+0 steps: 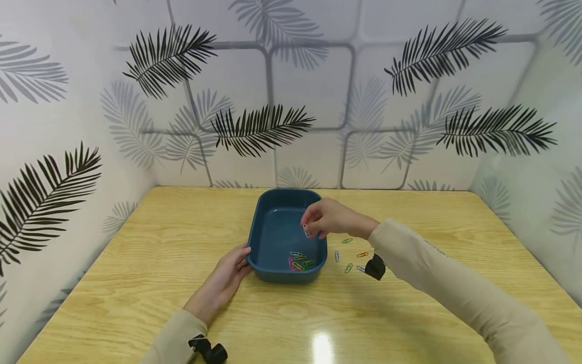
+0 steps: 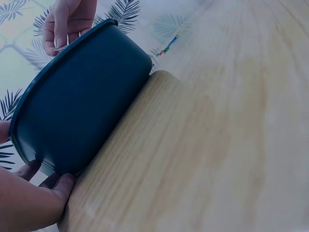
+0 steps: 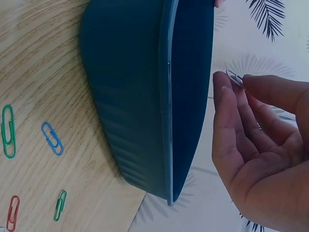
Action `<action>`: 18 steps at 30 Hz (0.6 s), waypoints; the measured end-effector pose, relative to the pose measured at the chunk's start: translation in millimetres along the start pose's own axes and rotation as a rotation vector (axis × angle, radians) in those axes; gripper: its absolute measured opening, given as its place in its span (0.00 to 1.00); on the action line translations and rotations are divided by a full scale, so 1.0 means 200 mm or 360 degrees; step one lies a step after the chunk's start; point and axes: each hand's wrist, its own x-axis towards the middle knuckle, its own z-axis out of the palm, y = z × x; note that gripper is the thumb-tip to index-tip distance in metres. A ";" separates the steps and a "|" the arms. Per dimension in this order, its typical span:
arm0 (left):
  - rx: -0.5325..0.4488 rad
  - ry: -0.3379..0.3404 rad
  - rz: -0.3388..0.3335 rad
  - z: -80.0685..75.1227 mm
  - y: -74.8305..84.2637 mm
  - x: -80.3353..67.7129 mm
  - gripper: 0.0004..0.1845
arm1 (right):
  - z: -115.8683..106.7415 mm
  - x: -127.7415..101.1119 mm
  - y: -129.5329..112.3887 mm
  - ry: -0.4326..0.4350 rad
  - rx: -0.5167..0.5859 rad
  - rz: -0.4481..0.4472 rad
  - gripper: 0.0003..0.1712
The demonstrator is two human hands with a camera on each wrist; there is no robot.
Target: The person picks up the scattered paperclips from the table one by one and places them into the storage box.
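A dark blue plastic tub (image 1: 259,227) stands on the wooden table, with several coloured paper clips (image 1: 297,265) lying inside near its front end. At the tub's left side my left hand (image 1: 229,270) grips the wall, fingertips on the rim and lower on the outside, as the left wrist view shows. Over the tub's right side, my right hand (image 1: 325,218) pinches a white paper clip (image 3: 234,78) between thumb and fingertips. That hand is above the rim, apart from the tub.
Right of the tub, several loose paper clips lie on the table: a blue one (image 3: 52,138), a red one (image 3: 13,213) and green ones among them. A leaf-patterned wall (image 1: 309,151) stands behind the table (image 1: 182,212).
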 end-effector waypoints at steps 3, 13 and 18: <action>0.0001 -0.0007 0.0002 0.00 0.01 0.01 0.28 | 0.00 0.00 0.00 -0.0019 0.0005 -0.0003 0.04; -0.0012 0.0017 0.0020 0.00 0.00 0.00 0.27 | 0.02 0.01 0.03 -0.0084 0.0046 0.0002 0.08; 0.0003 -0.0006 0.0019 0.00 0.00 0.00 0.27 | 0.02 0.00 0.04 -0.0089 0.0056 -0.0003 0.07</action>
